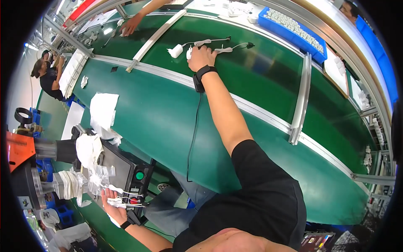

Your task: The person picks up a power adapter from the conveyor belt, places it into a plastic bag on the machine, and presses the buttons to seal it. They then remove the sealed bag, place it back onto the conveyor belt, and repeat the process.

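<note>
My right hand (202, 59) reaches far out over the green conveyor belt. Its fingers are closed around a white power adapter (189, 53), which they partly hide. A white cable (226, 50) with a black end sticks out on the hand's right. Just left of that hand lies another white power adapter (175, 51), its cable (203, 42) bundled behind it. Low on the left, my left hand (114, 209) is turned palm up beside a machine, holding a folded white cable bundle (117, 202). A white cable plug (114, 189) lies along its fingertips.
The machine has an orange plate (20, 150), a green button (140, 175) and a red button (134, 201). White plastic bags (103, 111) lie on the green table (168, 122). Metal rails (300, 101) cross the belt. A blue tray (268, 23) stands behind; another person's hand (132, 25) works far left.
</note>
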The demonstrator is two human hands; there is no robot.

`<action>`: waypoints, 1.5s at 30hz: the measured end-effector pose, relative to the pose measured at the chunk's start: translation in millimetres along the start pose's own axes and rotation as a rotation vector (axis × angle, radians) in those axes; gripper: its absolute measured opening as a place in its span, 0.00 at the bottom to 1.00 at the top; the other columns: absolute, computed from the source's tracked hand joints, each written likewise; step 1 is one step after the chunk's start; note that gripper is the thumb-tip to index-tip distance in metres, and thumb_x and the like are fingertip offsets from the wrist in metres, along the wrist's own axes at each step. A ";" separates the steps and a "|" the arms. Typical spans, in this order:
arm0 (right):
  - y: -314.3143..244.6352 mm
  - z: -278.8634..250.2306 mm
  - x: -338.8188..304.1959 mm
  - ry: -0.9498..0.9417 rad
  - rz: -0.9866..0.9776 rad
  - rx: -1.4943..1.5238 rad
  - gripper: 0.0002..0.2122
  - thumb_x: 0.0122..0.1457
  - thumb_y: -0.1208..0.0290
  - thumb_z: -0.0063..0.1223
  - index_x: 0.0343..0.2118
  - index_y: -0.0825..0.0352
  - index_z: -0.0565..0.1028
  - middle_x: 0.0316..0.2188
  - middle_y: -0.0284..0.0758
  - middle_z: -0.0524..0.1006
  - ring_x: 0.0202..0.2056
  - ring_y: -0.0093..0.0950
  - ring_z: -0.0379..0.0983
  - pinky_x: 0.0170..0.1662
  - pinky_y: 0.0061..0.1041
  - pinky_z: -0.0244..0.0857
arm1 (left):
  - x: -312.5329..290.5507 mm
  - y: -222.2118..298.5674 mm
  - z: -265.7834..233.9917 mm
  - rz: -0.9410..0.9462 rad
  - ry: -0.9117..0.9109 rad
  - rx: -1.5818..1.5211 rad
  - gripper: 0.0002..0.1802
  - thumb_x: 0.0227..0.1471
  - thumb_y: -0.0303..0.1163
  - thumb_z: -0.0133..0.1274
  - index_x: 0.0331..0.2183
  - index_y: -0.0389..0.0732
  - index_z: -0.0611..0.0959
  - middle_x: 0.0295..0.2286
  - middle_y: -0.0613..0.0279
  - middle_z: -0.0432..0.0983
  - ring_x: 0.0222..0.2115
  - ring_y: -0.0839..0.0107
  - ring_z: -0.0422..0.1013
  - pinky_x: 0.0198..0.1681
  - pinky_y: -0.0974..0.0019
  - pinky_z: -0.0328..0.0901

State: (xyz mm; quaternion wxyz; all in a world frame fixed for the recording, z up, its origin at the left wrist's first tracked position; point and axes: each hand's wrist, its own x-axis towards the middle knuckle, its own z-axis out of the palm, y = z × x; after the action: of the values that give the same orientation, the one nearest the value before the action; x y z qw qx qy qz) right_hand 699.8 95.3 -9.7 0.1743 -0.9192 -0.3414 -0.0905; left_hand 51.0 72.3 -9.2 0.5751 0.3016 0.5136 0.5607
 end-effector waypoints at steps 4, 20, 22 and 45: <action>1.4 -29.7 12.1 -0.175 -0.004 0.366 0.22 0.56 0.51 0.59 0.47 0.61 0.75 0.35 0.36 0.77 0.40 0.35 0.75 0.48 0.40 0.65 | 12.4 -5.5 -6.5 0.005 -0.021 0.011 0.28 0.63 0.39 0.46 0.61 0.37 0.67 0.60 0.48 0.63 0.60 0.59 0.61 0.61 0.57 0.58; -135.2 -180.5 -205.7 -1.028 -0.940 1.236 0.17 0.61 0.60 0.57 0.38 0.73 0.74 0.20 0.32 0.74 0.17 0.17 0.67 0.18 0.18 0.55 | -8.1 25.5 -34.0 -0.218 -0.439 -0.695 0.17 0.60 0.33 0.47 0.47 0.33 0.76 0.26 0.60 0.75 0.25 0.66 0.72 0.38 0.59 0.70; -192.8 -144.1 -244.8 -1.088 -0.822 1.027 0.12 0.61 0.63 0.54 0.30 0.68 0.75 0.17 0.26 0.70 0.16 0.14 0.62 0.17 0.17 0.50 | -26.4 31.0 -49.6 -0.225 -0.497 -0.768 0.19 0.60 0.32 0.47 0.50 0.33 0.75 0.25 0.60 0.74 0.24 0.66 0.71 0.38 0.59 0.70; -416.8 -35.5 -411.9 -0.249 -1.227 0.184 0.15 0.61 0.61 0.51 0.42 0.69 0.76 0.25 0.47 0.80 0.32 0.51 0.78 0.35 0.47 0.70 | -154.9 -62.4 -188.1 0.254 0.039 -0.556 0.11 0.65 0.35 0.43 0.41 0.38 0.76 0.24 0.62 0.71 0.26 0.69 0.69 0.36 0.64 0.66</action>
State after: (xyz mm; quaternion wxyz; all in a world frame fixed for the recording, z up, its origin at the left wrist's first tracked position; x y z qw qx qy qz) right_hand 114.2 130.5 13.3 0.1281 -0.5410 -0.8304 -0.0364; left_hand -78.6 -130.5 -82.3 0.5510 0.1838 0.3097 0.7528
